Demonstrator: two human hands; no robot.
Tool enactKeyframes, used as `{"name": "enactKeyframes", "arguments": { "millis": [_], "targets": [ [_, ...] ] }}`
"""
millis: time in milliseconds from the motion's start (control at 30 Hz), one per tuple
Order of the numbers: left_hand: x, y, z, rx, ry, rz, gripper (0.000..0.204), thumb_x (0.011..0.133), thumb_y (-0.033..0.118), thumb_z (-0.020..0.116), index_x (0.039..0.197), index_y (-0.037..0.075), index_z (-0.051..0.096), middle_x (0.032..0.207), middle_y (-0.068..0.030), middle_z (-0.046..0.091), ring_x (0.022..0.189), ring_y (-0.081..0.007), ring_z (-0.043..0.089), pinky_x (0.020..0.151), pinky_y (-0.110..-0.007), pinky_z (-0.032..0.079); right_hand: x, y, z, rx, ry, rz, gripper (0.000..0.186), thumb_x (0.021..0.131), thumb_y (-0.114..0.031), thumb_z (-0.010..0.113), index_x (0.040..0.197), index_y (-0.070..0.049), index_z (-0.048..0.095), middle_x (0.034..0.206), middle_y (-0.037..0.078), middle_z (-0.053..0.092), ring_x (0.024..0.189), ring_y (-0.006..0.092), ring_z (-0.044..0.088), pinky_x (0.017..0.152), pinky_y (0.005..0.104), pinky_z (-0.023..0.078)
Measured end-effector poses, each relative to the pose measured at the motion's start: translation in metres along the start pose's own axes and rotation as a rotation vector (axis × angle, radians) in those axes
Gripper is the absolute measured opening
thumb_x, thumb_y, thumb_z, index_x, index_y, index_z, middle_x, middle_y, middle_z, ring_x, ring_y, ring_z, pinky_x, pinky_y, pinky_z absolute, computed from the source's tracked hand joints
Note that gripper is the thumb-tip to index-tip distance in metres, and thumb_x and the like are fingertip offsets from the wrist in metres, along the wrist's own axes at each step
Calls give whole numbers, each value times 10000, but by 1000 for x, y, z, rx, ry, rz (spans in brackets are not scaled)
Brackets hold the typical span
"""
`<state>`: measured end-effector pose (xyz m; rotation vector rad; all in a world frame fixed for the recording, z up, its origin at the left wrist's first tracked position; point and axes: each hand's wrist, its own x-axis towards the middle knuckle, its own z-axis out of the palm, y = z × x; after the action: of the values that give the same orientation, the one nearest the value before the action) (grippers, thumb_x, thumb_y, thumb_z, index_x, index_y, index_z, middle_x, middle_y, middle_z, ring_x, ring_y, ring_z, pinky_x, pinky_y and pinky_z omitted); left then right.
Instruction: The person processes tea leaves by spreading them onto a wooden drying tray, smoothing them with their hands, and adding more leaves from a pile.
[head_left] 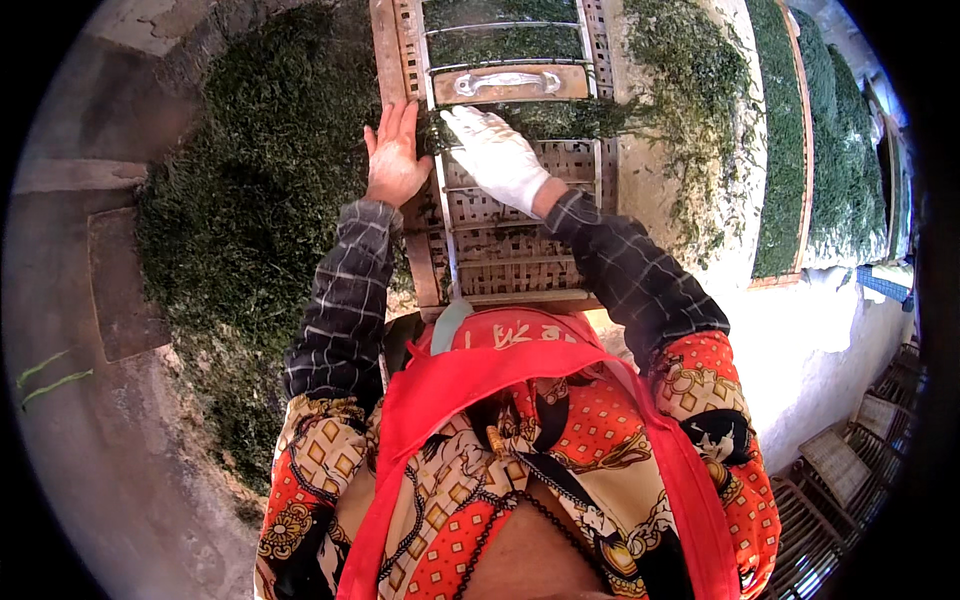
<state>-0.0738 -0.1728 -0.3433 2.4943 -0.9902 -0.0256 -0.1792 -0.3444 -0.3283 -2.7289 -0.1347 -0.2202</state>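
My left hand, bare, lies flat with its fingers apart on the left side of a long wooden frame, close to a heap of dark green shredded plant matter. My right hand wears a white glove; its fingers stretch out over the frame at the near edge of a strip of green shreds. Just beyond its fingertips, a wooden board with a metal handle sits across the frame. Light-coloured rails with crossbars run over a perforated woven base. More shreds fill the sections past the board.
Loose shreds are scattered over a pale surface to the right. Beyond it stand wooden-edged trays covered in green. Slatted racks are at the lower right. A brown flat panel lies on the grey floor at left.
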Motion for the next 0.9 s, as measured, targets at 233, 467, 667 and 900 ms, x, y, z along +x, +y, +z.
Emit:
{"name": "enactKeyframes", "arguments": {
  "millis": [233,467,667,900],
  "targets": [
    [25,-2,0,124,16,170,387,735,62,654,1118,78,601,1333,-73,505,1368,-279,355,1124,-542,230,3,4,24,-43,-42,-30,637,917,-306,554,1420,39,370,1480,224,376,1394,330,343,1169,426,219],
    [60,36,-7,-71,-184,205,248,799,121,564,1029,37,602,859,-226,652,866,-391,643,771,-482,503,2,13,24,-108,-72,-78,477,875,-288,592,1215,44,566,1318,245,529,1279,354,471,1135,443,285],
    [76,79,-45,-347,-274,232,472,824,162,681,1249,25,525,1245,-178,587,1135,-309,584,979,-440,472,-1,11,11,-32,-87,-51,405,874,-288,590,1166,-8,612,1193,197,612,1162,340,559,1078,441,356],
    [17,1,38,-198,122,-17,644,807,190,663,1379,-4,437,1347,-255,497,1241,-405,486,1060,-416,399,3,8,12,-73,-65,-63,366,890,-300,567,1117,-20,627,1106,171,637,1078,337,594,1022,439,400]
  ]
}}
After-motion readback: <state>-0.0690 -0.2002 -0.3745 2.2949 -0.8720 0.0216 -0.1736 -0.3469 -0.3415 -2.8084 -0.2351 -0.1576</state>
